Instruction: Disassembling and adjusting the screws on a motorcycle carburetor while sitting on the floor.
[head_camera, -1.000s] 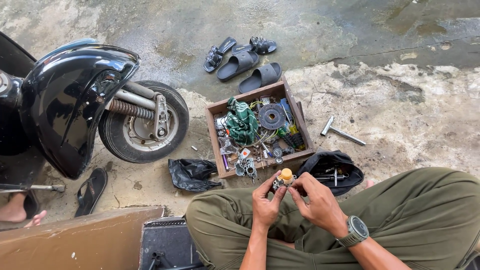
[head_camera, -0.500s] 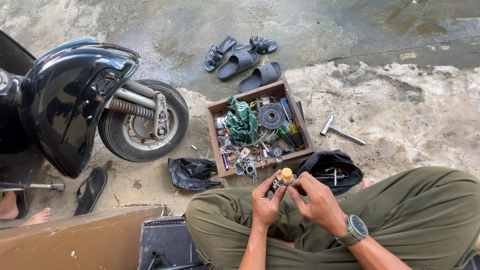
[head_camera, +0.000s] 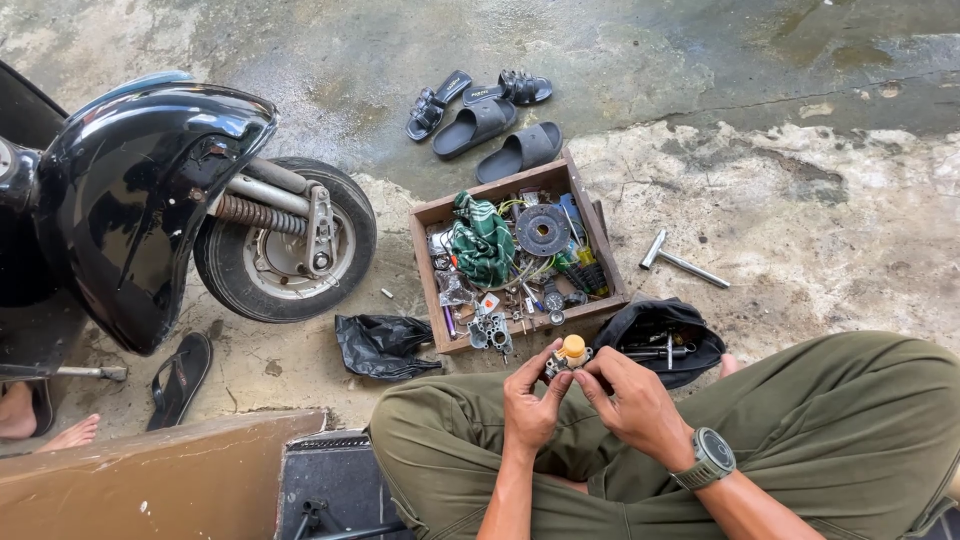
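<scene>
1. Hands: your left hand (head_camera: 532, 398) and right hand (head_camera: 628, 400) meet above your lap, fingers (head_camera: 560, 362) closed around a small metal part (head_camera: 571, 354) with an orange cap.
2. Just beyond it sits a wooden box (head_camera: 425, 262) of parts on the floor (head_camera: 800, 220).

We see few items of this kind. In the wooden box (head_camera: 425, 262) of parts lies a small white tag with a red mark (head_camera: 489, 301) (too small to make out further), near the box's front edge. Beside it sits a crumpled clear plastic wrapper (head_camera: 455, 290). A round dark watch face (head_camera: 714, 449) shows on our right wrist.
</scene>
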